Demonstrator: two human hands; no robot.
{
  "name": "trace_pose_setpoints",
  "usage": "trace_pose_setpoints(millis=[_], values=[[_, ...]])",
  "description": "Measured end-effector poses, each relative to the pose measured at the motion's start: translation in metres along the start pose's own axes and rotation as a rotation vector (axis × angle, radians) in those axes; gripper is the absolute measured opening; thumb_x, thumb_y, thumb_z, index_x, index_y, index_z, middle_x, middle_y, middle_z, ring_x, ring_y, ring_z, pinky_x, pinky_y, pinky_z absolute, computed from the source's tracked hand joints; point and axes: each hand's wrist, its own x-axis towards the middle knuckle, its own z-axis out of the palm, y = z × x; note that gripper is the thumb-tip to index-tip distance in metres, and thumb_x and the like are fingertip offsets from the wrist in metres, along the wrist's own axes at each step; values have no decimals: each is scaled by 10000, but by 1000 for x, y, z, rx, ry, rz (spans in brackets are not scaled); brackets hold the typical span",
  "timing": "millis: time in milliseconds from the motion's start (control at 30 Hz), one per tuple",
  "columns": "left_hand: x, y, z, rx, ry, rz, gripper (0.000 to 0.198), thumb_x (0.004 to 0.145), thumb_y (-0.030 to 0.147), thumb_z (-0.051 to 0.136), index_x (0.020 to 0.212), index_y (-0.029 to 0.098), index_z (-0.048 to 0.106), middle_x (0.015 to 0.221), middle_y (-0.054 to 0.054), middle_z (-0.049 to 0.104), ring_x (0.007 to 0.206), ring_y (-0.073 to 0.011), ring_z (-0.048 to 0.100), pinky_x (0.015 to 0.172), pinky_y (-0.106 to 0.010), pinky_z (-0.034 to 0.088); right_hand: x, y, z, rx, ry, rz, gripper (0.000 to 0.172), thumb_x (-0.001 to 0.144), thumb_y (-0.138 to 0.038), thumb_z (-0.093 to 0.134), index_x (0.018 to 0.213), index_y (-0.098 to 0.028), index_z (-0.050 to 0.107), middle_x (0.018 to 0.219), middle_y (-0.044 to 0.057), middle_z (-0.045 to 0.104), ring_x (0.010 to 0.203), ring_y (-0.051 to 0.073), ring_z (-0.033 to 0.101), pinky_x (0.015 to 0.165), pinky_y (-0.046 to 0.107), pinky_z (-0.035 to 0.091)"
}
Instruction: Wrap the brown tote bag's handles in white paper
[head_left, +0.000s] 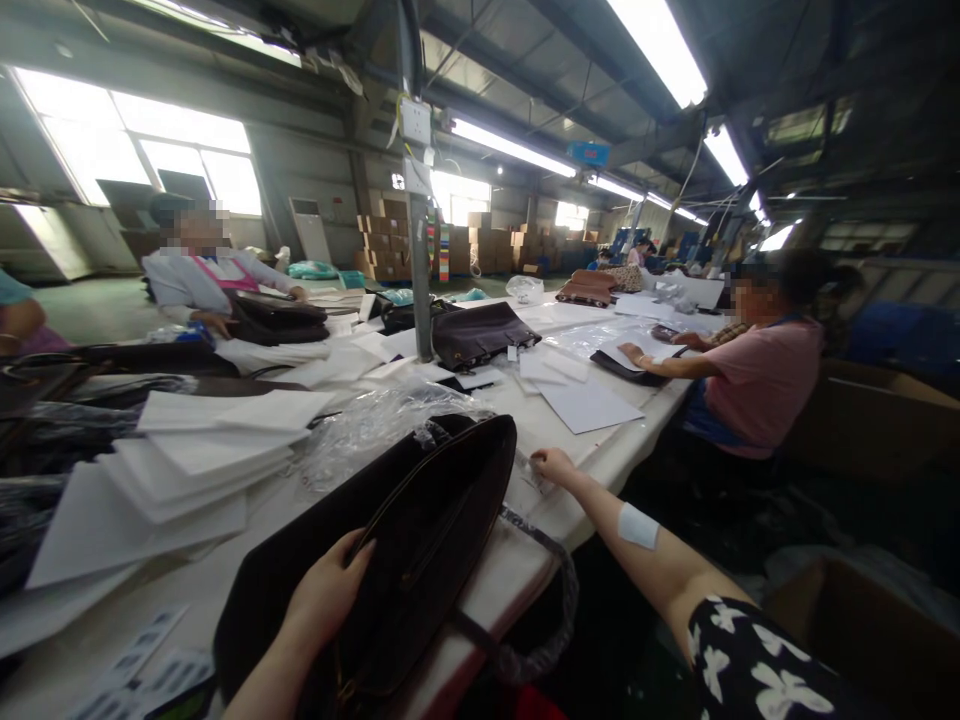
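A dark handbag (300, 540) lies in front of me on the white-covered table, its zipped top wide apart. My left hand (334, 585) grips the near edge of that opening, thumb over the rim and fingers out of sight inside or behind it. Beyond the bag's far end, my right hand (553, 467) is low over the table edge with its fingers drawn together. What they hold, if anything, is too small to make out. A strap wrapped in clear plastic (566, 590) loops off the bag over the table's edge. Crumpled clear plastic (375, 425) lies behind the bag.
White sheets (180, 460) are piled at left, with another sheet (589, 403) ahead. A metal post (421, 250) rises from the table beside a brown bag (480, 335). Co-workers sit at right (772, 370) and far left (202, 270). An open carton (862, 620) stands lower right.
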Motion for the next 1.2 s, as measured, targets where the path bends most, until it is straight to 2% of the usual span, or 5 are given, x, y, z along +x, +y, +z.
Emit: trace_pose_setpoints(millis=[467, 600, 833, 967, 1200], values=[[-10, 11, -1, 10, 28, 20, 444, 892, 448, 434, 1238, 213, 581, 1133, -62, 687, 1066, -244, 618, 921, -324, 439, -40, -47, -19, -347, 123, -117, 261, 800, -67, 474, 1001, -89, 638, 1048, 179, 660, 1009, 241, 607, 884, 320, 442], [-9, 11, 1, -10, 47, 42, 427, 884, 442, 453, 1215, 217, 601, 1129, -62, 690, 1057, -245, 624, 916, -324, 444, -52, -79, -47, 200, 220, -231, 289, 802, -122, 481, 1071, -139, 586, 1033, 99, 673, 852, 165, 640, 810, 293, 506], [-11, 9, 3, -19, 47, 30, 440, 883, 459, 454, 1224, 219, 596, 1111, -72, 694, 1034, -252, 629, 899, -330, 449, -86, -125, -27, 1022, -241, -113, 286, 800, -292, 607, 1045, -156, 551, 1092, 105, 668, 698, 104, 638, 495, 170, 474], [-13, 10, 2, -7, 53, 43, 422, 885, 444, 453, 1220, 232, 597, 1118, -63, 692, 1041, -249, 626, 891, -322, 447, -94, -133, 7, 753, -308, -233, 255, 878, -320, 509, 1074, -169, 570, 1101, 94, 662, 702, 123, 626, 441, 187, 433], [-21, 18, 4, 37, 70, 55, 422, 908, 389, 414, 1246, 211, 593, 1160, -85, 680, 1086, -266, 613, 929, -349, 446, -114, -130, 75, -411, -266, -754, 269, 871, -101, 440, 982, -132, 683, 1054, 114, 658, 1048, 236, 568, 927, 350, 462]])
